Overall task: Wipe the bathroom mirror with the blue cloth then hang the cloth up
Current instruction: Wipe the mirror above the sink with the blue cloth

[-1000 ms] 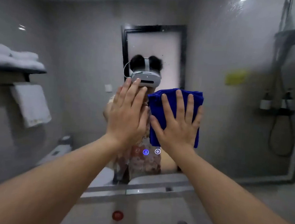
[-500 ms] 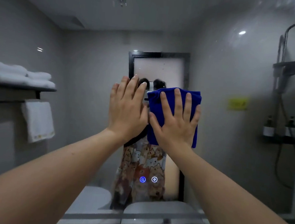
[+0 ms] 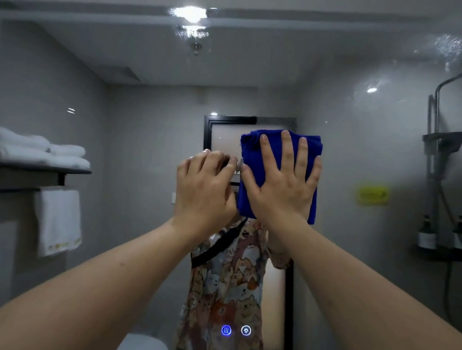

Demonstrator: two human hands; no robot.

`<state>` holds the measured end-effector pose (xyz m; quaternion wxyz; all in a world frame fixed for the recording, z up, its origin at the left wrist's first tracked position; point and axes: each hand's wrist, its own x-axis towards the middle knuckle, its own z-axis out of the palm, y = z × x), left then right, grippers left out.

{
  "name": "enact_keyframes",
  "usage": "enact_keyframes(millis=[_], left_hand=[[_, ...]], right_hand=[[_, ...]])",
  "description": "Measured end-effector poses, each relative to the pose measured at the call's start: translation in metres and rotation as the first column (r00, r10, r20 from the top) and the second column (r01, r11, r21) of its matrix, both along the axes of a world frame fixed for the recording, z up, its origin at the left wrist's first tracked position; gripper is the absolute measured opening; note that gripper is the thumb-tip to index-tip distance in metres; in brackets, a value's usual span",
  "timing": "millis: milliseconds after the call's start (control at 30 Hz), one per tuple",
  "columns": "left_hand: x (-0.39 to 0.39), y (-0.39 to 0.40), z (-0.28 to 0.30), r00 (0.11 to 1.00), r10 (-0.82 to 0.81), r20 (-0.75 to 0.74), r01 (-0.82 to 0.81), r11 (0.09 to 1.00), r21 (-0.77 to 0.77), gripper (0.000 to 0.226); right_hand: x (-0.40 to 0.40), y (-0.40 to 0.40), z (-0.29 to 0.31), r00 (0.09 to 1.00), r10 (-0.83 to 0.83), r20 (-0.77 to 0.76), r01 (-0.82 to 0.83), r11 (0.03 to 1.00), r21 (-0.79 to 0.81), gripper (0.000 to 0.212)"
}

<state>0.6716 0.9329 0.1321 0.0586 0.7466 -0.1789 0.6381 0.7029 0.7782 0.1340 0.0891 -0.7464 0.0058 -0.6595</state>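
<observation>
Pressing the blue cloth [image 3: 278, 153] flat, right hand [image 3: 281, 187] (fingers spread).

No words or numbers can be read. Low in the frame's centre, the mirror [image 3: 355, 267] bears two glowing blue round icons [image 3: 226, 330], one with wavy lines, one like a bulb. The yellow sign [image 3: 372, 195] at right is too blurred to read.

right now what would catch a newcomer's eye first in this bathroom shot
The blue cloth stands out most, pressed flat against the mirror at centre by the right hand with straight, spread fingers. Just left of it, the left hand is raised with its fingers curled. Low on the glass glow two round blue touch icons.
</observation>
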Motion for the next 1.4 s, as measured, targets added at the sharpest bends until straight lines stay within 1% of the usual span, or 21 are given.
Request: enact_keyframes(millis=[133, 267, 467, 567, 667, 733, 800, 867, 933, 1000, 1067, 1167, 1267, 1400], left_hand=[[0.003, -0.004, -0.008, 0.999, -0.004, -0.038, 0.004, 1.0, -0.003, 0.057], [0.005, -0.001, -0.008, 0.999, 0.008, -0.039, -0.007, 1.0, 0.023, 0.058], [0.013, 0.0, -0.009, 0.998, 0.022, -0.054, -0.02, 0.999, 0.027, 0.061], [0.015, 0.001, -0.009, 0.999, 0.019, -0.051, -0.017, 0.999, 0.032, 0.063], [0.014, 0.005, -0.007, 0.999, 0.038, -0.029, -0.036, 0.998, 0.059, 0.062], [0.014, 0.008, -0.002, 0.999, 0.038, 0.009, -0.039, 0.996, 0.075, 0.055], [0.013, 0.011, 0.006, 0.996, 0.015, 0.084, -0.021, 0.997, 0.071, 0.043], [0.011, 0.011, 0.018, 0.985, -0.041, 0.168, 0.032, 0.998, 0.059, 0.031], [0.01, 0.009, 0.034, 0.972, -0.101, 0.212, 0.097, 0.995, 0.033, 0.027], [0.011, 0.005, 0.054, 0.966, -0.117, 0.229, 0.119, 0.993, 0.003, 0.024], [0.012, -0.002, 0.075, 0.969, -0.093, 0.23, 0.098, 0.995, -0.009, 0.026], [0.011, -0.015, 0.105, 0.976, -0.077, 0.202, 0.087, 0.995, -0.043, 0.039], [0.01, -0.03, 0.125, 0.982, -0.072, 0.176, 0.083, 0.995, -0.055, 0.045], [0.011, -0.048, 0.134, 0.986, -0.092, 0.138, 0.112, 0.983, -0.149, 0.041]], right_hand=[[0.0, 0.001, 0.005, 1.0, -0.012, 0.006, 0.012, 1.0, -0.005, 0.073], [-0.002, 0.0, 0.021, 1.0, -0.015, -0.009, 0.014, 1.0, -0.019, 0.073], [-0.002, 0.0, 0.061, 0.998, -0.055, 0.009, 0.055, 0.998, -0.014, 0.072], [-0.003, 0.002, 0.081, 0.997, -0.071, -0.008, 0.071, 0.997, 0.006, 0.072], [-0.005, 0.003, 0.09, 0.997, -0.075, -0.002, 0.075, 0.997, 0.005, 0.072], [-0.006, 0.002, 0.095, 0.997, -0.073, -0.011, 0.073, 0.997, -0.002, 0.072], [-0.006, 0.0, 0.101, 0.997, -0.07, -0.016, 0.069, 0.997, -0.015, 0.072], [-0.006, -0.003, 0.112, 0.998, -0.059, -0.013, 0.058, 0.998, -0.029, 0.072], [-0.006, -0.006, 0.129, 0.998, -0.055, -0.009, 0.055, 0.998, -0.037, 0.071], [-0.006, -0.008, 0.145, 0.998, -0.055, -0.001, 0.055, 0.998, -0.043, 0.071], [-0.005, -0.009, 0.155, 0.999, -0.042, 0.018, 0.043, 0.998, -0.051, 0.072], [-0.004, -0.01, 0.165, 0.999, -0.028, 0.029, 0.031, 0.997, -0.075, 0.072], [-0.005, -0.012, 0.181, 1.0, -0.017, 0.024, 0.019, 0.995, -0.097, 0.072], [-0.005, -0.014, 0.204, 1.0, -0.01, 0.027, 0.013, 0.992, -0.126, 0.072]])
